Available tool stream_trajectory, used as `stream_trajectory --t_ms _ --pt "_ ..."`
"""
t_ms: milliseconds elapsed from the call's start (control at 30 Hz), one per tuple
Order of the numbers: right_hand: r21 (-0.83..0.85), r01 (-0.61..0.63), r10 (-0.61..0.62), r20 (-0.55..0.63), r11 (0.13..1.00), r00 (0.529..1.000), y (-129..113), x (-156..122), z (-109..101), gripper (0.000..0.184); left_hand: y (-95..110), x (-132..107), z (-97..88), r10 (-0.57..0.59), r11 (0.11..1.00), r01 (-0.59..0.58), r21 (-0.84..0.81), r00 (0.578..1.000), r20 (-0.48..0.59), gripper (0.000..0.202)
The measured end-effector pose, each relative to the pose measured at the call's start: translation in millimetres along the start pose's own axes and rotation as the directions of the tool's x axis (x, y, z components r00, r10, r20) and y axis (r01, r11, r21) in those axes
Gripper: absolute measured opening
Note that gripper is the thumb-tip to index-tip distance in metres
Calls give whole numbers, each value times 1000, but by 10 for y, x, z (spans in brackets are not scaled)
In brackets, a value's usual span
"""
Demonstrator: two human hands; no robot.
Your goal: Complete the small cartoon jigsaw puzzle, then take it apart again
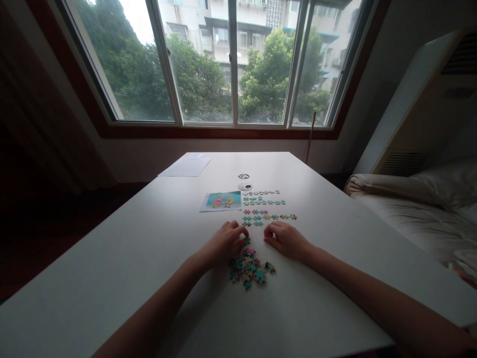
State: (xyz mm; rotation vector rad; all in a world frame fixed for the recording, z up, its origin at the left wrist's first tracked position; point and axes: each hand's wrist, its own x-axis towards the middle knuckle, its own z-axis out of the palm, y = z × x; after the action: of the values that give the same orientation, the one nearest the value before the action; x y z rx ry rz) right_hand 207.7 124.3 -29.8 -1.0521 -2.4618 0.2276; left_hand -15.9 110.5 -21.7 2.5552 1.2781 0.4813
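My left hand (229,237) is closed, thumb and fingertips on a small green jigsaw puzzle piece (247,241) just above the loose pile. Across a narrow gap, my right hand (283,238) rests on the table with its fingers curled in, and nothing shows in it. Below and between the hands lies a heap of mixed puzzle pieces (249,268), mostly green with some pink and yellow. Beyond the fingertips, sorted puzzle pieces (257,218) lie in several short rows. Left of those rows is a colourful reference picture (223,200) with cartoon figures.
The white table (141,248) reaches toward the window. Two small round items (245,187) lie beyond the rows. A sheet of paper (188,166) is at the far left corner. A pale sofa (410,209) stands to the right, with a thin stick (310,136) by the wall.
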Motion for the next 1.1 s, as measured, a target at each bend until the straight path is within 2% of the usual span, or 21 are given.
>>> stream_trajectory --t_ms 333,467,600,667,767,900,1100 --pt "-32 7 -7 -6 999 1000 -25 -2 2 9 20 8 -46 -23 999 24 -42 1000 20 14" --pt "-35 15 -16 -10 999 1000 -19 -6 9 10 -4 19 -45 -69 981 67 -184 998 -1 10" --pt "-33 30 -30 -22 999 999 -10 -14 7 10 -31 46 -3 -90 925 94 -368 996 27 5" --pt "-23 38 -39 -40 999 998 -11 -19 -4 11 -21 66 16 -107 899 99 -426 994 5 5" --pt "-9 56 -57 -90 998 994 -26 -25 -28 14 38 98 19 -146 821 93 -563 988 -49 10" --pt "6 104 -102 -152 995 983 -86 -25 -45 21 148 121 -3 -226 639 77 -765 970 -91 16" --pt "4 90 -87 -229 996 970 -201 -18 -54 19 250 121 -7 -291 495 98 -863 955 -58 20"
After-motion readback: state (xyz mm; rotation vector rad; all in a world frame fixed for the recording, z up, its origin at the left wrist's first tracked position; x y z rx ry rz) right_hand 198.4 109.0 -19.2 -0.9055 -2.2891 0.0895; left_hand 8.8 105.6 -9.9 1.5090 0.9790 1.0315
